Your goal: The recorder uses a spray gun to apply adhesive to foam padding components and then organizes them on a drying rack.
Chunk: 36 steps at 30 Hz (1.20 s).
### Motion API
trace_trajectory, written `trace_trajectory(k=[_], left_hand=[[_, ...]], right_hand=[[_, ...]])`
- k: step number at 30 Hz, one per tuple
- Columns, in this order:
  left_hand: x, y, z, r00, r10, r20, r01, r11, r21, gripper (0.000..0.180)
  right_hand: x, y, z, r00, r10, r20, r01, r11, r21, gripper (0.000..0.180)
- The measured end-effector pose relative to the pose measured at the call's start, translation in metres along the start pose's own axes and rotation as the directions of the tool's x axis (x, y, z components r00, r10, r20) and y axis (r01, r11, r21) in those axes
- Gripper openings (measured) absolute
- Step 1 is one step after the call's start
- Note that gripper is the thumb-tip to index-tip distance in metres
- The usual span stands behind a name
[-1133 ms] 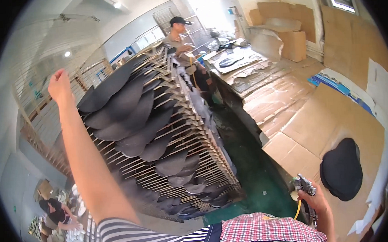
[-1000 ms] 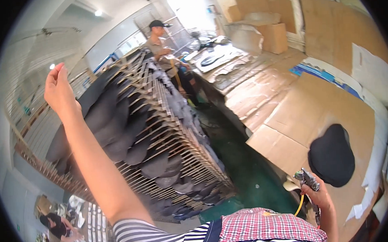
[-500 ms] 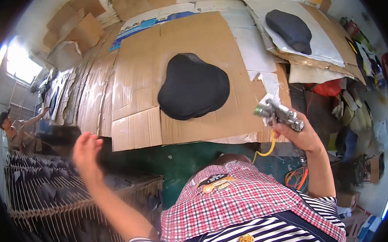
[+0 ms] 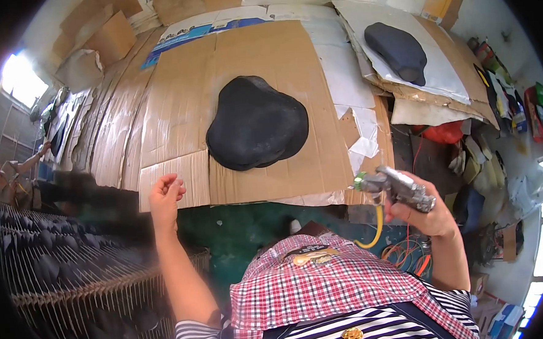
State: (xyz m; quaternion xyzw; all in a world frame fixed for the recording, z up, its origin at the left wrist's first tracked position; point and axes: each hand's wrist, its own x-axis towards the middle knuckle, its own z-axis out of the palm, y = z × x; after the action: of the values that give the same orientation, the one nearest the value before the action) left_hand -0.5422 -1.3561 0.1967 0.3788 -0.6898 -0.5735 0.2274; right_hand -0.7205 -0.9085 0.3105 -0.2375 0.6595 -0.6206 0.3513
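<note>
In my right hand [image 4: 428, 213] is a metal spray gun [image 4: 407, 190] with a green cup-like part at its front and a yellow hose [image 4: 377, 225] hanging below. My fingers are wrapped round its body, to the right of the cardboard's near edge. My left hand [image 4: 167, 202] hovers by the front left corner of the cardboard, its fingers curled in with nothing visible between them. A stack of black, three-lobed padded pieces [image 4: 257, 124] lies on the brown cardboard sheet [image 4: 177, 125], apart from both hands. Its layers nearly line up.
Another dark padded piece [image 4: 395, 52] rests on a white-topped cardboard stack [image 4: 445, 87] at the far right. A wire rack [image 4: 75, 290] full of dark pieces stands at lower left. Hoses [image 4: 408, 251] coil on the green floor [image 4: 226, 233]. Another person [image 4: 14, 177] stands at far left.
My left hand has moved right and inward, toward the cardboard's corner. The spray gun is slightly lower and turned. The view has shifted a little.
</note>
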Motion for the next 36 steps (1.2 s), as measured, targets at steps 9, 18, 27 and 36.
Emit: trace_trajectory(k=[9,18,27,36], left_hand=[[-0.005,-0.031,0.01,0.996,-0.085,0.036,0.082,0.994,0.065,0.023],[0.001,-0.057,0.011,0.982,-0.189,0.008,0.189,0.981,-0.035,0.02],[0.037,-0.103,0.063,0.962,-0.24,0.132,0.247,0.968,-0.039,0.023],[0.067,-0.118,0.092,0.961,-0.232,0.15,0.22,0.971,0.088,0.02]], right_hand=[[0.041,0.0,0.027,0.982,-0.128,-0.141,0.124,0.992,-0.036,0.049],[0.002,-0.008,0.002,0.979,-0.061,-0.196,0.034,0.99,-0.14,0.049],[0.055,-0.008,0.042,0.981,-0.152,-0.12,0.15,0.988,-0.022,0.05],[0.061,-0.018,0.018,0.963,-0.137,-0.232,0.114,0.987,-0.111,0.046]])
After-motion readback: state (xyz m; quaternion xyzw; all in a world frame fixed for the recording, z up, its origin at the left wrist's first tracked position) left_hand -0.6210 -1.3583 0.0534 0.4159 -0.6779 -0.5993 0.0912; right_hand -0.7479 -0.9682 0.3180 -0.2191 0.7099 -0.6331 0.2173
